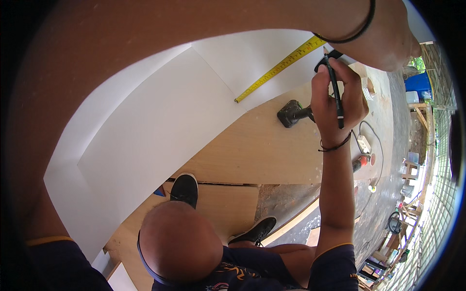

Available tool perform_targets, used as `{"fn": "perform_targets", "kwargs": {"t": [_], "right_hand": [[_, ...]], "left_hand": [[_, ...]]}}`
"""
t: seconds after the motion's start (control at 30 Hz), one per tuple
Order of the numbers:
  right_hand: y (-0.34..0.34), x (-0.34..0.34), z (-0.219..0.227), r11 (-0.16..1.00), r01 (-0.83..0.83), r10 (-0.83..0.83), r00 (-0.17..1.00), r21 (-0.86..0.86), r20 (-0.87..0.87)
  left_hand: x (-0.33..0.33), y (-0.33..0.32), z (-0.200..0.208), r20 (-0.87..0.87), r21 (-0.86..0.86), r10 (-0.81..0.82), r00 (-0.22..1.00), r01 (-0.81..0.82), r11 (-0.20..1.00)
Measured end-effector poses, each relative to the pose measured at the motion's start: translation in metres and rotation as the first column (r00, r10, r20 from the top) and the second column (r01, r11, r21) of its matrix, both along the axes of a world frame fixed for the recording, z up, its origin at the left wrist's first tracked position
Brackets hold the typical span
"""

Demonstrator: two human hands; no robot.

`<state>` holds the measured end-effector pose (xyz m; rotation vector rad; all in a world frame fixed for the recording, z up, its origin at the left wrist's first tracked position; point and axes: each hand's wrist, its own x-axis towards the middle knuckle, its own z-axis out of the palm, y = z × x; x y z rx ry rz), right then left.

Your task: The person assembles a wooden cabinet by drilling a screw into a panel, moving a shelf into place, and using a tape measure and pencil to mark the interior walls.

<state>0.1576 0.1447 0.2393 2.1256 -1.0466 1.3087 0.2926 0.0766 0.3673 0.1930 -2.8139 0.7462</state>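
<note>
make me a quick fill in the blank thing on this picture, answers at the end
1. The right hand grips a dark, sharpened writing tool called a ____.
2. Apart from its dark markings, the tape measure blade is ____.
3. The large panel left of the blade's end is coloured ____.
4. The number of dark shoes in view is ____.

Missing words: pencil; yellow; white; two

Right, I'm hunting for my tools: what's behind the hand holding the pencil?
A black tool on the wooden board passes behind the right hand: its left part shows, the covered end can't be seen.
</note>
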Motion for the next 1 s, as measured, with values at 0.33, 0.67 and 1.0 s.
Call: {"fn": "perform_targets", "kwargs": {"t": [0.33, 0.67, 1.0], "right_hand": [[0.002, -0.003, 0.006, 0.999, -0.003, 0.003, 1.0, 0.043, -0.006], [-0.001, -0.009, 0.005, 0.999, -0.025, 0.027, 0.997, 0.034, -0.075], [-0.001, -0.007, 0.005, 0.999, -0.007, 0.011, 0.995, 0.036, -0.095]], "left_hand": [[0.0, 0.002, 0.002, -0.005, 0.027, -0.003, 1.0, 0.003, 1.0], [-0.001, 0.0, 0.005, -0.013, 0.079, 0.021, 1.0, -0.02, 0.997], [-0.006, -0.003, 0.01, -0.026, 0.262, 0.099, 0.995, -0.089, 0.961]]}}
